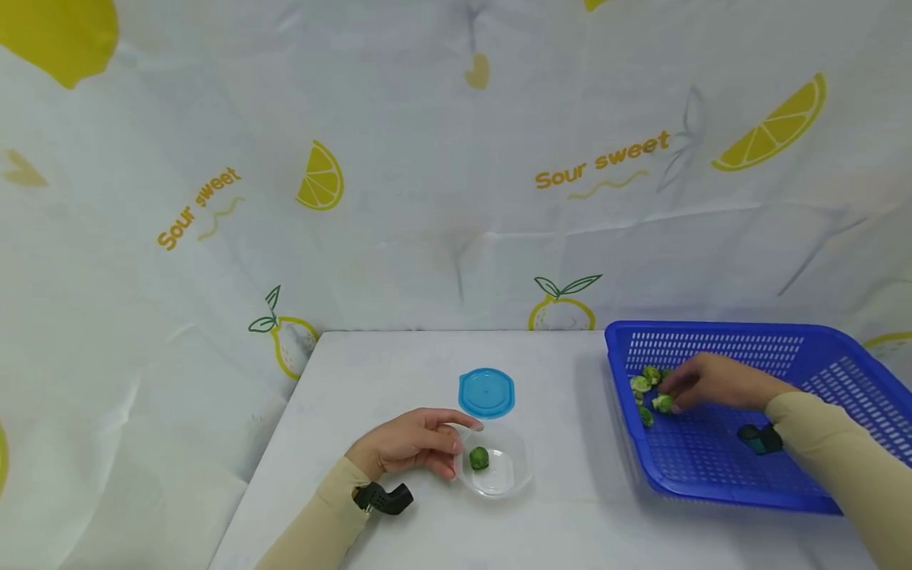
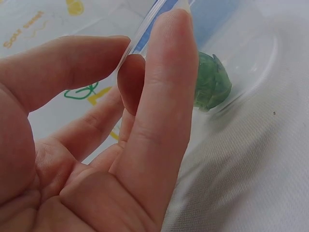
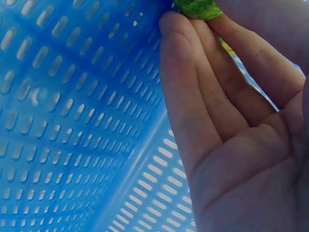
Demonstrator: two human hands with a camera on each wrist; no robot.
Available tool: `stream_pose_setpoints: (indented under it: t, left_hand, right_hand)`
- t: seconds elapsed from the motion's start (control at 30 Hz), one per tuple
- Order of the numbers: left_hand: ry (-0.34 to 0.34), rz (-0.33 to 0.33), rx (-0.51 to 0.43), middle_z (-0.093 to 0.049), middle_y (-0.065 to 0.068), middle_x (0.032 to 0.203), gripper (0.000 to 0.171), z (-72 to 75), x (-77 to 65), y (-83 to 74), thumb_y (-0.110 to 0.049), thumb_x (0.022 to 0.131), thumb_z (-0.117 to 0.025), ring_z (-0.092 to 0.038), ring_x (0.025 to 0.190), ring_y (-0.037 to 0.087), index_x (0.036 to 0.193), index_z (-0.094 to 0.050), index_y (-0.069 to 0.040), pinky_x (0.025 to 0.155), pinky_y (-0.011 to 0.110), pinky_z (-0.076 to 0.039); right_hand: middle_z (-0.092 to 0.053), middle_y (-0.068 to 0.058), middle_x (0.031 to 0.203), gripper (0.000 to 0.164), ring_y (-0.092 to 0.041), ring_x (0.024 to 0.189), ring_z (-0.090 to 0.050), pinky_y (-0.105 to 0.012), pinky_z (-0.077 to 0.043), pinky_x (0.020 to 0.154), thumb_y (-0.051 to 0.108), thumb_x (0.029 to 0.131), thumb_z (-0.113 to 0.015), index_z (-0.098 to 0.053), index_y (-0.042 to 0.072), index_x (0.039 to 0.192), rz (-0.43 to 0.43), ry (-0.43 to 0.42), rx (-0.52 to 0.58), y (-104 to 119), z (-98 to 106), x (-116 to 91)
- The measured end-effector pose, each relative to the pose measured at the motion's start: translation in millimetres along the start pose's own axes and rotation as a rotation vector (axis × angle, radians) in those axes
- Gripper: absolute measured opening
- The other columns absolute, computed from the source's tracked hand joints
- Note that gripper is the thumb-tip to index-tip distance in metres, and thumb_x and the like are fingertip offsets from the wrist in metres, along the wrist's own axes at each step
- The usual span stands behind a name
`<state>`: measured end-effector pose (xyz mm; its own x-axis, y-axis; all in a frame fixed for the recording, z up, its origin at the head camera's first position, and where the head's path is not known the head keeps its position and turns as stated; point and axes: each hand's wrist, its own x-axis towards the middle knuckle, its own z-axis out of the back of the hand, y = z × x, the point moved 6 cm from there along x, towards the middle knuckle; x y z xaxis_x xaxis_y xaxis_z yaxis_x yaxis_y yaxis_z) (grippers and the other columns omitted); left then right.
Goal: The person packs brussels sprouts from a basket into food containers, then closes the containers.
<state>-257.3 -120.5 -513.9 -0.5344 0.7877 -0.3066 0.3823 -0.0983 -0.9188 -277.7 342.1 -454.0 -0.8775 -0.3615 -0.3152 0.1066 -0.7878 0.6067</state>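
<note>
My left hand (image 1: 416,445) pinches the rim of a small clear plastic container (image 1: 514,473) between thumb and fingers. One green Brussels sprout (image 1: 479,457) lies inside, and it shows behind a finger in the left wrist view. On the right, my right hand (image 1: 716,383) reaches down into a blue slotted basket (image 1: 734,467). Its fingertips and thumb pinch a Brussels sprout (image 1: 662,404) near the basket's left side; in the right wrist view a piece of this sprout (image 3: 199,8) shows at the fingertips. Several other sprouts (image 1: 640,384) lie beside it, against the left wall.
A blue round lid (image 1: 487,393) lies flat on the white table (image 1: 556,530), just behind the container. The basket stands at the table's right, its near wall raised. A white curtain (image 1: 427,158) with lemon prints hangs behind the table.
</note>
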Motion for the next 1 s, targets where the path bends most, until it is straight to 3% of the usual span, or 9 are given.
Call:
stream_pose_setpoints:
  t: [0.3, 0.67, 1.0]
  left_hand:
    - [-0.004, 0.015, -0.001, -0.075, 0.003, 0.092, 0.053, -3.5, 0.6, -2.3, -0.006, 0.102, -0.07, -0.078, 0.079, 0.014, 0.154, -0.057, -0.007, 0.079, 0.032, -0.07]
    - [-0.002, 0.005, 0.007, -0.075, 0.003, 0.093, 0.055, -1.3, 1.2, -0.9, -0.006, 0.102, -0.069, -0.078, 0.079, 0.014, 0.155, -0.055, -0.005, 0.078, 0.031, -0.07]
    - [0.01, 0.005, 0.003, -0.076, 0.002, 0.094, 0.055, -1.9, 0.1, 0.0, -0.007, 0.102, -0.069, -0.078, 0.079, 0.013, 0.155, -0.054, -0.005, 0.079, 0.031, -0.07]
  right_hand:
    - [-0.081, -0.008, 0.114, 0.031, -0.017, 0.099, -0.075, -0.025, -0.062, 0.08, 0.018, 0.093, -0.082, -0.079, 0.002, 0.12, 0.003, -0.028, -0.049, 4.3, 5.8, -12.5]
    - [-0.081, -0.006, 0.115, 0.037, -0.011, 0.097, -0.074, -0.025, -0.063, 0.078, 0.025, 0.096, -0.082, -0.078, 0.003, 0.126, 0.014, -0.077, -0.058, 39.3, 14.4, -33.4]
    - [-0.079, -0.005, 0.126, 0.039, -0.003, 0.102, -0.073, -0.023, -0.061, 0.08, 0.035, 0.097, -0.082, -0.079, 0.013, 0.13, 0.054, -0.12, -0.063, 81.2, 19.8, -44.8]
